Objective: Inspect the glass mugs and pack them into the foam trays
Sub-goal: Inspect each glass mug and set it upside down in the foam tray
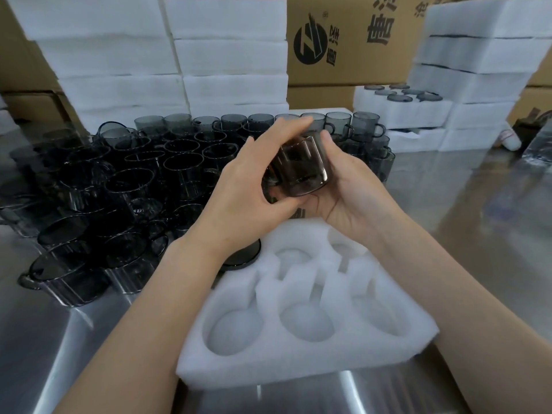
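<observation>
Both hands hold one smoky grey glass mug [301, 170] tilted on its side above the far end of a white foam tray [301, 369]. My left hand [248, 192] grips it from the left, fingers over its mouth end and thumb underneath. My right hand [349, 186] cradles its base and side from the right. The tray's round pockets [306, 322] hold nothing; a dark mug [242, 259] stands at its far left corner, partly behind my left wrist. A crowd of grey glass mugs [134, 186] covers the table to the left and behind.
Stacks of white foam trays [167, 55] rise at the back left and at the right [478, 64]. One tray there [400, 112] has mugs in it. Cardboard boxes [352, 40] stand behind. The steel table [466, 210] stretches right, with a plastic bag [537, 147] at its edge.
</observation>
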Motion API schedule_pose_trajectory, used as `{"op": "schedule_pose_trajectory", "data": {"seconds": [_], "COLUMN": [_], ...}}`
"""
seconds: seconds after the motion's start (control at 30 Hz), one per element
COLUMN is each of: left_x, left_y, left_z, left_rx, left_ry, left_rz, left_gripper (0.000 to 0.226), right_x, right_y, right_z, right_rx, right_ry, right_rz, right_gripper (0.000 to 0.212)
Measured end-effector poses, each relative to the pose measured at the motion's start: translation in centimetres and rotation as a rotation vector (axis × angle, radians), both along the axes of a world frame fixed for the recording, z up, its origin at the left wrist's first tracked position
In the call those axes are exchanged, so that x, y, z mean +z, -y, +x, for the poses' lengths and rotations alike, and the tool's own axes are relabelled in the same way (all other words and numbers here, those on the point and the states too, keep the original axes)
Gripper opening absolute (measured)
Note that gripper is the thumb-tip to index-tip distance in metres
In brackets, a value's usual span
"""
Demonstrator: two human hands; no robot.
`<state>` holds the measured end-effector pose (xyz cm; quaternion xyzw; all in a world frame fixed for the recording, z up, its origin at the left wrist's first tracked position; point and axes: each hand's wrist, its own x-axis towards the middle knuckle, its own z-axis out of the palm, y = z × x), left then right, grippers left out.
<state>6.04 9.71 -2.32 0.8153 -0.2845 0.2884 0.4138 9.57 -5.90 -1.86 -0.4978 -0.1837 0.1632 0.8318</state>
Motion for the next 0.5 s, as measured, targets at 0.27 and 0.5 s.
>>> {"op": "schedule_pose_trajectory", "data": {"seconds": [0.27,0.5], "left_x": [0.13,-0.17], "left_y": [-0.01,0.04], "left_z": [0.11,0.07], "left_rx": [0.051,0.041], "left_ry": [0.049,0.039], "left_rz": [0.091,0.084], "left_gripper": [0.083,0.073], "right_x": [-0.14,-0.63], "right_y": [-0.12,-0.06], "right_z": [-0.32,0.05], "right_rx": [0.048,0.072], "right_ry": [0.139,0.132], "right_rz": [-0.048,-0.109], "right_gripper": [0.061,0.048]}}
